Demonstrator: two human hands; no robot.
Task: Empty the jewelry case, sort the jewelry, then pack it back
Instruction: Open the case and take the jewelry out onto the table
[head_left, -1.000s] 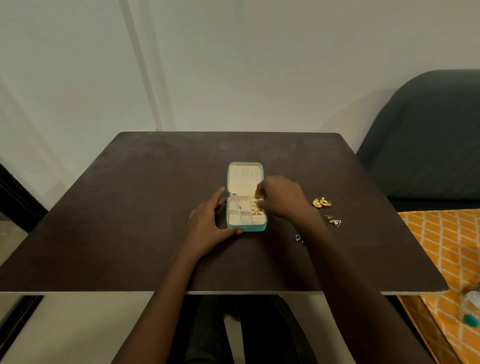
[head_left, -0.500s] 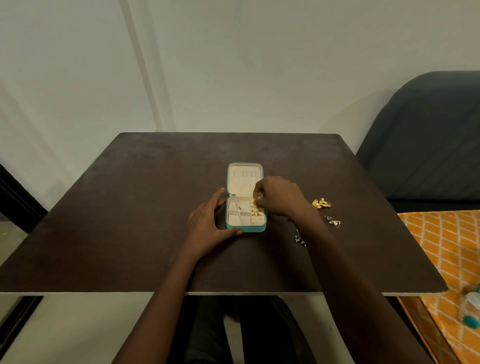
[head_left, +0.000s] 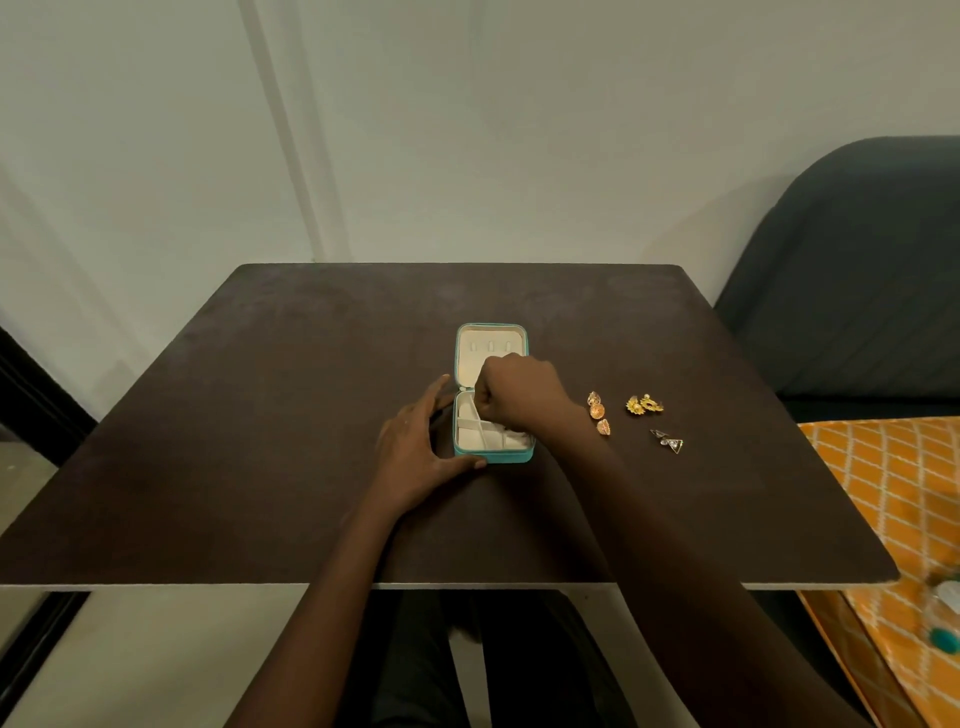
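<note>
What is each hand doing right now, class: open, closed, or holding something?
Left hand: open, steadying the small teal jewelry case.
Right hand: fingers curled inside the case; contents of its grip cannot be told.

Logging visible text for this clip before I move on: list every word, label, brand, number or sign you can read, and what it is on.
None: no readable text appears in the head view.
Jewelry case: teal shell and cream lining, no logo or lettering visible.
Earrings on the table: no markings can be made out; too small.
Orange patterned cloth: a lattice pattern only, no words.
Objects at the lower right edge: too blurred to read.
</note>
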